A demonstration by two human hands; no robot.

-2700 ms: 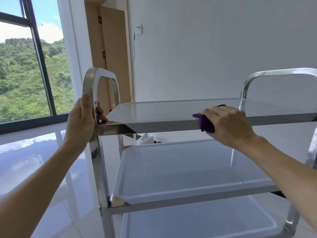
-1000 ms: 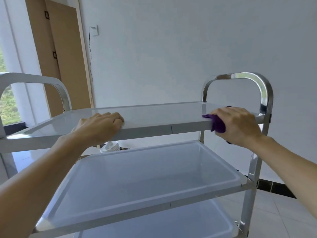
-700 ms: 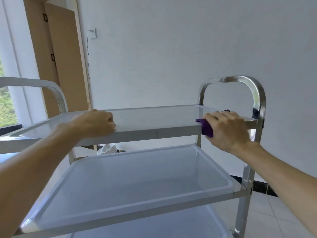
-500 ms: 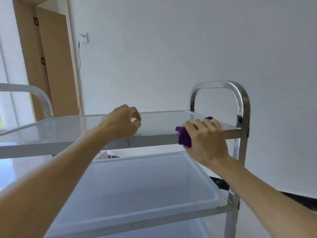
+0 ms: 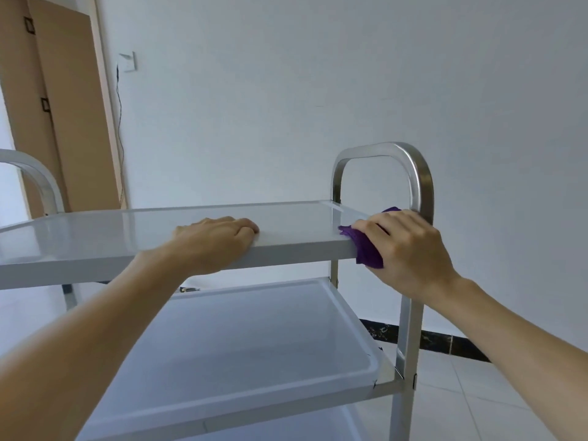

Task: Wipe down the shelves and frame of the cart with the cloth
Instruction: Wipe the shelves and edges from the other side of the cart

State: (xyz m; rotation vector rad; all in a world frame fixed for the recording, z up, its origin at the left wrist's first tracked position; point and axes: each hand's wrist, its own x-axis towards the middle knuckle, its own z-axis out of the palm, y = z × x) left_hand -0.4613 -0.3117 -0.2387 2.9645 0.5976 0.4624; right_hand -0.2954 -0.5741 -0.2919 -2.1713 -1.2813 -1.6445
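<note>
A steel cart fills the view, with a top shelf (image 5: 127, 237), a middle shelf (image 5: 254, 345) and a lower one partly visible at the bottom. My right hand (image 5: 410, 249) grips a purple cloth (image 5: 366, 249) and presses it against the front right corner of the top shelf, just below the right handle loop (image 5: 413, 173). My left hand (image 5: 216, 240) lies palm down on the top shelf's front edge, fingers curled over the rim. The cloth is mostly hidden under my fingers.
A white wall stands close behind the cart, with a dark skirting strip (image 5: 445, 340) along the tiled floor. A wooden door frame (image 5: 66, 116) and a wall socket with a cable (image 5: 127, 62) are at the left. The cart's left handle loop (image 5: 28, 173) shows at the left edge.
My right hand slid the cloth along the top shelf's front edge to its right corner. My left hand left the left handle post and now rests on the shelf's front edge.
</note>
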